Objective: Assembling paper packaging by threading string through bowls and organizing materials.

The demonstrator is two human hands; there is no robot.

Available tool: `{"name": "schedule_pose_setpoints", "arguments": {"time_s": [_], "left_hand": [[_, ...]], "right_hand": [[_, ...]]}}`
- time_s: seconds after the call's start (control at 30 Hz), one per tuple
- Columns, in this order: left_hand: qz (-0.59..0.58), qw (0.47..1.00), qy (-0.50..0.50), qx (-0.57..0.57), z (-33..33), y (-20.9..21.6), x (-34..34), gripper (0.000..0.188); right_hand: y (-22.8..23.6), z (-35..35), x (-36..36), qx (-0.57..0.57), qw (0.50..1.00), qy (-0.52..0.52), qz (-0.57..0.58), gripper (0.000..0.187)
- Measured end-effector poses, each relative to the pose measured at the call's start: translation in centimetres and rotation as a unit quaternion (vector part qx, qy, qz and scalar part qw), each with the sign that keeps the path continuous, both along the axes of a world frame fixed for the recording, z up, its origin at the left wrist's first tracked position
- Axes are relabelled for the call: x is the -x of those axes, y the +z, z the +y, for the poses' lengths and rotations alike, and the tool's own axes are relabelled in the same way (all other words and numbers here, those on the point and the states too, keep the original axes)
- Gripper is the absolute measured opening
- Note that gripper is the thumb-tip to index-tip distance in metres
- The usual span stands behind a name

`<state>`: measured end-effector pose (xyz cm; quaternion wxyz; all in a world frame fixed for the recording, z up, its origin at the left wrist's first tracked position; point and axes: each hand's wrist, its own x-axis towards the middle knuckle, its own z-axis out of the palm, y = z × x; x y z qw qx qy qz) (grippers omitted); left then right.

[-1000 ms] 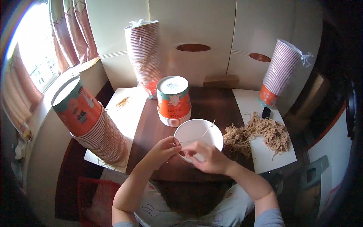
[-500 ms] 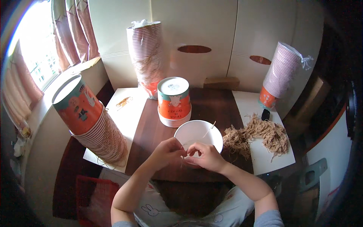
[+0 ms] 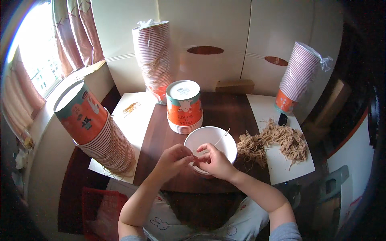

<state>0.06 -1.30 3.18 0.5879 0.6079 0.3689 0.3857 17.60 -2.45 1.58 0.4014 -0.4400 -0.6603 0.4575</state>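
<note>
A white paper bucket [image 3: 200,137] sits before me at the near side of the dark table, its open mouth tilted toward me. A thin beige cord [image 3: 222,137] sticks up at the bucket's far right rim. My left hand [image 3: 175,158] and my right hand [image 3: 216,161] meet over the near rim, fingertips pinched together. A small curl of the cord shows between them; its exact path through the fingers is hidden. To the right of the bucket lies a loose pile of similar beige cords [image 3: 283,141].
An upside-down orange and green bucket stack [image 3: 184,108] stands behind the bucket. A tall stack [image 3: 96,128] leans at the left, cords hanging along it. Wrapped stacks stand at the back left [image 3: 152,56] and right [image 3: 297,74]. A small black object [image 3: 283,119] touches the cord pile.
My right hand has shifted slightly up and left, closer against my left fingertips. A curl of cord now shows above the fingers. The view has moved a little.
</note>
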Motion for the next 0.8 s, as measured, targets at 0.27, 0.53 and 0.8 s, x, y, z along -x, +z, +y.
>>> {"name": "schedule_pose_setpoints", "arguments": {"time_s": [0.27, 0.53, 0.8], "left_hand": [[0.104, 0.97, 0.125, -0.183, 0.4, -1.3, 0.9, 0.018], [0.265, 0.943, 0.052, -0.195, -1.6, -0.5, 0.1, 0.017], [0.29, 0.917, 0.077, -0.264, -1.4, -0.5, 0.5, 0.014]], "right_hand": [[0.2, 0.4, -0.1, 0.047, 0.996, 0.071, 0.028, 0.019], [0.5, 0.5, -0.2, 0.045, 0.997, 0.061, 0.009, 0.018], [0.7, 0.1, -0.2, 0.005, 0.998, 0.054, -0.009, 0.016]]}}
